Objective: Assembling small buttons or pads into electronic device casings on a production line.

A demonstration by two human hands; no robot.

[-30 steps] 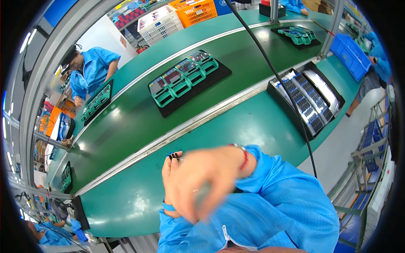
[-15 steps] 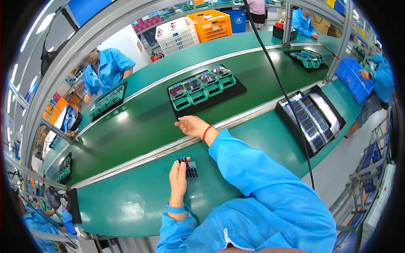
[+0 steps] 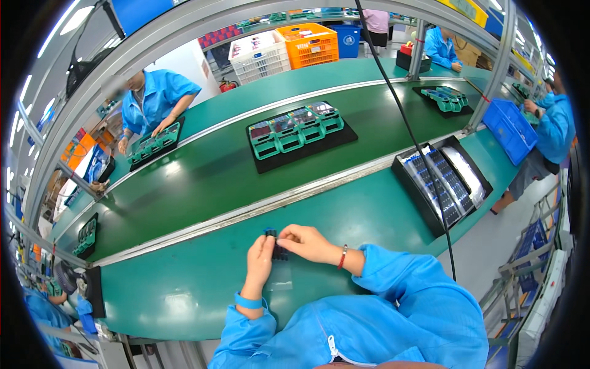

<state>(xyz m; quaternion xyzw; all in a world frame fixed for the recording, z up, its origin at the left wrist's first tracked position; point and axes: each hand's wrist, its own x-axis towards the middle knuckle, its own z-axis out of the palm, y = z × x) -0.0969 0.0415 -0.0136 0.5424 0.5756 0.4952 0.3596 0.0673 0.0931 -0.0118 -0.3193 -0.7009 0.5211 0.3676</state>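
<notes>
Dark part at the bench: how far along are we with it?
Done: nothing finished shows beside the hands. In hand: both hands hold the small dark part at the bench edge, left hand under it, right hand pinching its top. Left: the black tray to the right holds rows of similar parts; how many are waiting is unclear.

Bright overhead light, sharp centre, edges bending.

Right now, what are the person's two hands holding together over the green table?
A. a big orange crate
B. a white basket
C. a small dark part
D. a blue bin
C: both the left hand and the right hand pinch a small dark part between their fingertips, just above the green table.
</notes>
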